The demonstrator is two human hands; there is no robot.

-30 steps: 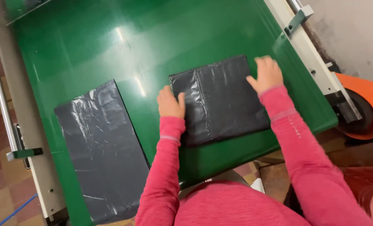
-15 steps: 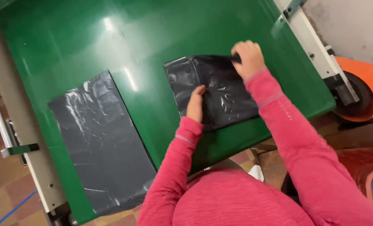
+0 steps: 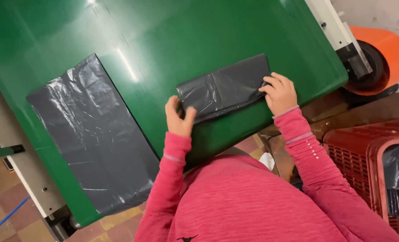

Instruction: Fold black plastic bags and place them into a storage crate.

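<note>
The left hand is pinching the near left corner of a folded dark grey plastic bag, thumb and fingers closed on its edge. The right hand is pressing curled fingers on the bag's right end. The bag is lying on the glossy green conveyor surface, with a flat, unfolded dark grey plastic sheet well to its left. A red plastic crate is sitting at the right.

Long-sleeved top, pink-red, fine knit. Left sleeve at lower centre of frame: cuff edged by a thin paler band. Right sleeve at right of frame: same pale band at cuff, a second pale stripe a little above it, then a short row of small white dots. Small dark emblem on the top at the bottom edge. Both hands bare: left hand, right hand.
</note>
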